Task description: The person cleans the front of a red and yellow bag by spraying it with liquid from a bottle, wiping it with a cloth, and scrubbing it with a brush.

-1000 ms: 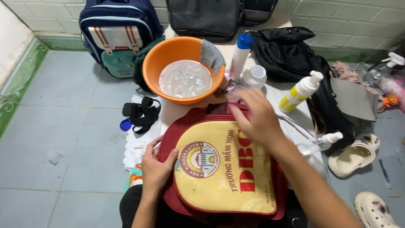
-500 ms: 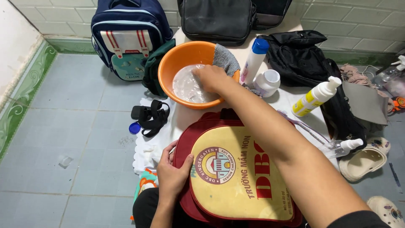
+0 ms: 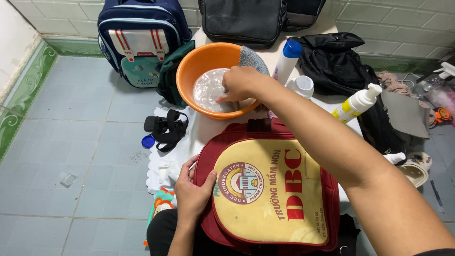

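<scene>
The maroon-and-yellow child's backpack [image 3: 270, 189] lay flat on the person's lap at the near centre, its yellow front panel up. The left hand [image 3: 192, 189] was spread wide and pressed on its left edge, holding nothing. Just beyond the pack, the right hand [image 3: 239, 84] dipped into the orange basin [image 3: 194, 71], fingers curled into the water; whether it gripped anything there could not be told. A grey cloth [image 3: 253, 57] hung over the basin's far right rim. The basin stood close to the pack's top edge, so a knock from the forearm could probably tip water over the pack and the white cloth [image 3: 163, 166] beneath. To the right stood a yellow pump bottle [image 3: 355, 104], which a swinging elbow might topple.
</scene>
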